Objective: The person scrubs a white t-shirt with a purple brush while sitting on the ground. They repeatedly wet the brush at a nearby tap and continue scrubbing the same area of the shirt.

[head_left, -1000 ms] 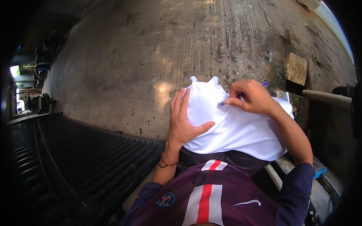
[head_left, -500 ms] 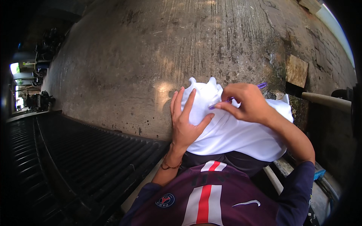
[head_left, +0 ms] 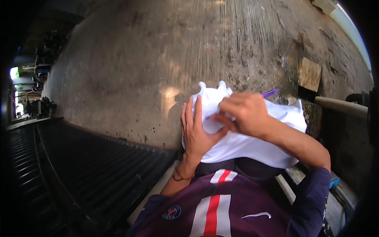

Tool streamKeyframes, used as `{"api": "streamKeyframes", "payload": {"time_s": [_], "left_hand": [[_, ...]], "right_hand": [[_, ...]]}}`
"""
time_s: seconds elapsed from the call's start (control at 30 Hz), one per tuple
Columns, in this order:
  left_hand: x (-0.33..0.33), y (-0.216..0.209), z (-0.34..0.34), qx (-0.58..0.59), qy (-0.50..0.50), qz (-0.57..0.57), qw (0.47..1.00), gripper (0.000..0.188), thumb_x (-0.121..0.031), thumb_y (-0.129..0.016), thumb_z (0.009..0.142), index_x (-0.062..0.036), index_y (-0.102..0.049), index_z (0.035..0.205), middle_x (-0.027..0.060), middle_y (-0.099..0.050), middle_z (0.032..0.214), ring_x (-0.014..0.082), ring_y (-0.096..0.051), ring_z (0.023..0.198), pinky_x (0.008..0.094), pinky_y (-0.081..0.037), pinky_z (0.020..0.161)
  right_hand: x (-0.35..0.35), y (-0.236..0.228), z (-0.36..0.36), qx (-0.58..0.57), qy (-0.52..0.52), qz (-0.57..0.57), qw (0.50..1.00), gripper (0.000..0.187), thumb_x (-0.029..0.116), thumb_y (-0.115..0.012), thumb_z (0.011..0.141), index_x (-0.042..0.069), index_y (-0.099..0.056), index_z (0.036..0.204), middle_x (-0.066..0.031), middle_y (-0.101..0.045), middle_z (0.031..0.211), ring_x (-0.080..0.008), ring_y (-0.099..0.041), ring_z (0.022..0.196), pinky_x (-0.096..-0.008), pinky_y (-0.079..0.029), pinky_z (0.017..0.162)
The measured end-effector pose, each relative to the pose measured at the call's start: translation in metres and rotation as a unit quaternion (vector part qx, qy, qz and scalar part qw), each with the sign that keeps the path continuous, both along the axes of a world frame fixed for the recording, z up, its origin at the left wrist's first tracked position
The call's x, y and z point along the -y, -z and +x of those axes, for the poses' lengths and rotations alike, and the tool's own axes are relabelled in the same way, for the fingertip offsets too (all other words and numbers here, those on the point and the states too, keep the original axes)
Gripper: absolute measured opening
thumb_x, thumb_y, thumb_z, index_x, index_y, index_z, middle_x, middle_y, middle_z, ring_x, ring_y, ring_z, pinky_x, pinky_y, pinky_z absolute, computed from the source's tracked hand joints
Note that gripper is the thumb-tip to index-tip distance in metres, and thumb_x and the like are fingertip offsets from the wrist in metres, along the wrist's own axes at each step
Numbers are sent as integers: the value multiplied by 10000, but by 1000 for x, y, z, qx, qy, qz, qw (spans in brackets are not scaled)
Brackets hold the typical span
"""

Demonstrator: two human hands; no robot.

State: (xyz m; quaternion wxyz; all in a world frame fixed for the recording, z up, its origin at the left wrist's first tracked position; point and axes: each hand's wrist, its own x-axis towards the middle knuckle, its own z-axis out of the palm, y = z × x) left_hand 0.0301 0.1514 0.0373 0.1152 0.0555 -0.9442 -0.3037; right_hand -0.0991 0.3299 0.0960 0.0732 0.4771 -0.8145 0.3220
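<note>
Now | white cloth drapes over lap, past its far edge | left hand splays on it | right hand grips purple pen above | stained concrete floor beyond, black ribbed panel leftward

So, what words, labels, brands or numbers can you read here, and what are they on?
Shirt, round badge: small lettering, which I'll leave unquoted.
Shirt, pale curved mark: a logo shape, no letters.
Right sleeve: tiny yellowish marks near its edge, too small to read.
White cloth: no lettering visible.
Purple pen-like tool: none readable; the right hand partly hides it.
</note>
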Motion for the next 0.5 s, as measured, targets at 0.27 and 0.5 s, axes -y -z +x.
{"api": "streamKeyframes", "payload": {"time_s": [0.27,0.5], "left_hand": [[-3,-3,3,19,6,3,1000,1258,-448,-1050,675,32,-435,1662,308,-474,1638,504,-449,1515,622,-379,1255],[-5,-3,-10,21,0,-7,1000,1290,-463,-1050,666,23,-415,1678,295,-468,1641,508,-435,1517,615,-384,1259]], "right_hand": [[-8,16,-10,41,61,57,996,306,454,-833,929,172,-728,875,-47,-771,777,-300,-785,718,-455,-603,622],[1,15,-53,77,125,109,983,228,414,-813,934,196,-766,886,-53,-796,785,-293,-794,705,-463,-608,613]]}}
